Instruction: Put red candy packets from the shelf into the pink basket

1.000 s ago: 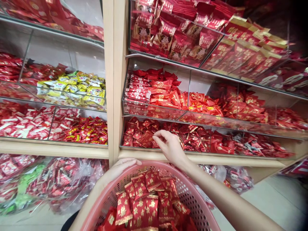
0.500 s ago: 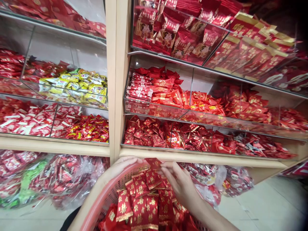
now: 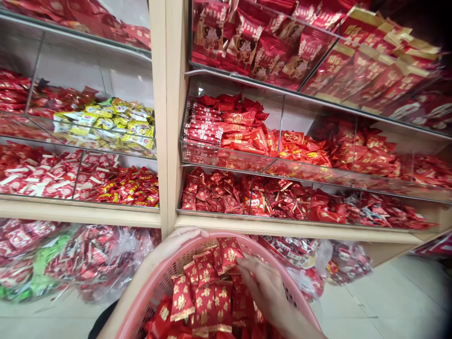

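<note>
A pink perforated basket (image 3: 141,292) at the bottom centre holds many red packets with gold print (image 3: 205,301). My left hand (image 3: 178,242) rests on the basket's upper left rim, its fingers wrapped over the edge. Inside the basket, at the right, my right hand (image 3: 264,282) has its fingertips on a red packet (image 3: 230,253) that lies on top of the pile near the far rim. Its fingers are bent together against that packet's edge.
Ahead, a wooden shelf unit (image 3: 170,117) has clear bins of red packets (image 3: 212,193) and yellow packets (image 3: 106,125). Filled plastic bags (image 3: 99,259) lie beneath it on both sides, over a tiled floor (image 3: 388,301).
My right hand has moved down into the basket, lowering the packet from near the rim onto the pile. My left hand stays at the rim.
</note>
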Tool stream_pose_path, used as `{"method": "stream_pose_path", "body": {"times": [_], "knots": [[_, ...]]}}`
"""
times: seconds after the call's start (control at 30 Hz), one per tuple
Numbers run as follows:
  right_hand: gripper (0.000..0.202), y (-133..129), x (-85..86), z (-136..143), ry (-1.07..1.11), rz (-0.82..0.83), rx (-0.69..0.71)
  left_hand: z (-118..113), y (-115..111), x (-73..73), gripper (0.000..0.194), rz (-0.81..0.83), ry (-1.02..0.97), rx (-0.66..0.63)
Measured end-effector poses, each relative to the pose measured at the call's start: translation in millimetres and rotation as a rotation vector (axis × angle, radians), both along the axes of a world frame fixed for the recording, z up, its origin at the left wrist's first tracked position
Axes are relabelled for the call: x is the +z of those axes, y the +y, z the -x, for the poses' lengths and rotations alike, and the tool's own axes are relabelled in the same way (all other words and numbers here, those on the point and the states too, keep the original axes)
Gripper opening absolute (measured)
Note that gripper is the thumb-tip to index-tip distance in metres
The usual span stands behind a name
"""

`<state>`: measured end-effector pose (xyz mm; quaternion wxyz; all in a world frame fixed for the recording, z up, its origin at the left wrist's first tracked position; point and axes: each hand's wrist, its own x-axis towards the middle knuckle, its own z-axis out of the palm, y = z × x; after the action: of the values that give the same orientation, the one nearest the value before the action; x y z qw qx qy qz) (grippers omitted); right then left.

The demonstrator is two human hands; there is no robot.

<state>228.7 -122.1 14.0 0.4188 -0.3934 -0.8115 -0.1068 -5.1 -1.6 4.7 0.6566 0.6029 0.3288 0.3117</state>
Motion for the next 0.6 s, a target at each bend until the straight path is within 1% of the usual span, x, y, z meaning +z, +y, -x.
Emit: {"method": "stream_pose_path", "body": {"times": [0.13,0.33,0.43,0.6], "knots": [[0.019,1,1.5,1,0.036,0.051,-0.070,0,-2,1.0,0.029,0.011,-0.013,-0.003],[0.018,-5,2.7,-13,0.045,0.006,-0.113,0,-1,-0.8,0.030,0.023,-0.017,0.016],[0.017,-9,-4.8,-24,0.065,0.049,-0.175,0,-1,-0.6,0.030,0.024,-0.017,0.017],[0.013,-16,-19.7,-34,0.097,0.206,-0.237,-1,-3,0.9,0.028,0.042,-0.026,0.020]]}}
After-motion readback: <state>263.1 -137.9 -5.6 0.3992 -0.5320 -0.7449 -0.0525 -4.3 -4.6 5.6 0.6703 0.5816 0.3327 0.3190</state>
